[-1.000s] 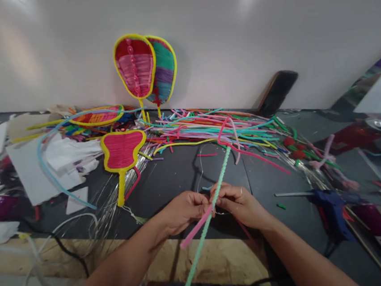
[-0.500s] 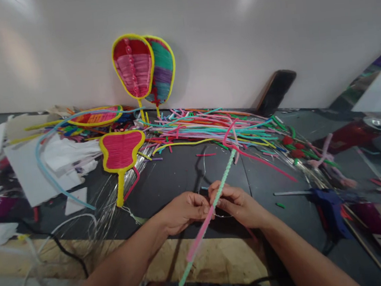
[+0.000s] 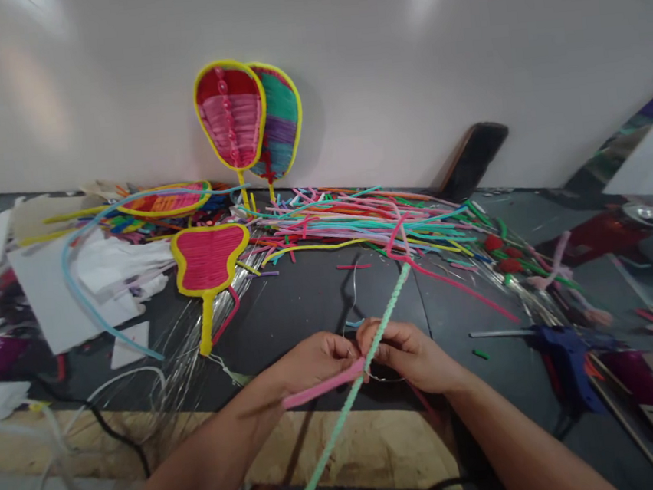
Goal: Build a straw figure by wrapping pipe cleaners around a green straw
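My left hand [image 3: 323, 359] and my right hand [image 3: 404, 350] meet over the front of the dark table, fingers pinched. Between them runs a long, pale green twisted pipe cleaner [image 3: 388, 312], slanting from upper right to lower left; my right fingers grip it. A pink pipe cleaner [image 3: 320, 386] crosses it at my left fingertips, its loose end pointing left. A hot-pink pipe cleaner [image 3: 463, 291] is bent around the green one's far end, with one tail reaching right. Thin wire shows near my fingers; the exact grip points are partly hidden.
Behind lies a pile of coloured pipe cleaners [image 3: 347, 216]. A pink, yellow-edged fan shape [image 3: 212, 260] lies left; two yellow-rimmed fans [image 3: 230, 115] lean on the wall. A phone [image 3: 474, 157] leans there too. At right rests a blue glue gun [image 3: 566, 364].
The pink pipe cleaner's loose end has swung left and up, away from the green one. The green pipe cleaner's far end has shifted slightly right and down. Both hands stay nearly in place.
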Available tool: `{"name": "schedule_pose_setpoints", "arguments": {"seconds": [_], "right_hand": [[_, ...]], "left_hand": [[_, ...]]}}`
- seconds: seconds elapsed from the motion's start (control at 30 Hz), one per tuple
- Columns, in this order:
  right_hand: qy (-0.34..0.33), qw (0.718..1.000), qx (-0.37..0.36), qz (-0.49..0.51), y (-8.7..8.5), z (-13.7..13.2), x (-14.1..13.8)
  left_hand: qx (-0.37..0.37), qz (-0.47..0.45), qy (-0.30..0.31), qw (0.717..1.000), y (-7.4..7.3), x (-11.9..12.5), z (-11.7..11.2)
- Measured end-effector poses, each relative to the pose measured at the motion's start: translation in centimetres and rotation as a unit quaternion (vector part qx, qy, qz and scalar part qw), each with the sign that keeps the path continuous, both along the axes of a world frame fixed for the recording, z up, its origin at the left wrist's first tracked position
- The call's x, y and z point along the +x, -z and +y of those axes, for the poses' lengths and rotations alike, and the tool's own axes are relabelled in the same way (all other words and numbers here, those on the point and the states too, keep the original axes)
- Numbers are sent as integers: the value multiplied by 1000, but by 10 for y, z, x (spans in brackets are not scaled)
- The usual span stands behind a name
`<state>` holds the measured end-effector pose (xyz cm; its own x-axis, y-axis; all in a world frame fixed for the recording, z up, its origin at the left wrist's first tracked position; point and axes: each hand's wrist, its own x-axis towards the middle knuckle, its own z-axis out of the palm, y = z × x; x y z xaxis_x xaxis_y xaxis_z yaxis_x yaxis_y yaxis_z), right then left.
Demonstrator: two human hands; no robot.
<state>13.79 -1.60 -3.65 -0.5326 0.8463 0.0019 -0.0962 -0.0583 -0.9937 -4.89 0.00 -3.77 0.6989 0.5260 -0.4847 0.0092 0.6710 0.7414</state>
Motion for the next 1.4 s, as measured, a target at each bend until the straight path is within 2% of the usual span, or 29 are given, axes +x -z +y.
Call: {"name": "schedule_pose_setpoints", "arguments": {"seconds": [0.13,0.3,0.53,0.67,0.77,0.97,1.27,1.4], "right_hand": [[-1,1000,-16,13,0,0,1],[-6,1000,22,4,0,0,1],[16,999,45,-18,1,-2,1],[58,998,-30,3,6,-3,-1],[100,992,-82,-3,9,-1,0],[166,981,-43,-89,4,2,8],[153,984,-73,-54,1,-5,5],[127,987,-55,-80,3,-6,-1]], "left_hand": [[-35,-22,-13,999,-1,0,-1],[-46,-34,-16,998,2,1,-1],[-26,-31,-9,999,1,-1,-2],[-1,-35,-12,999,0,-1,-2],[18,-58,-43,997,-1,-1,-2],[31,-77,-150,985,-5,-1,3],[-10,-109,-250,962,-1,-1,6],[-17,-120,-260,958,-4,1,5]]}}
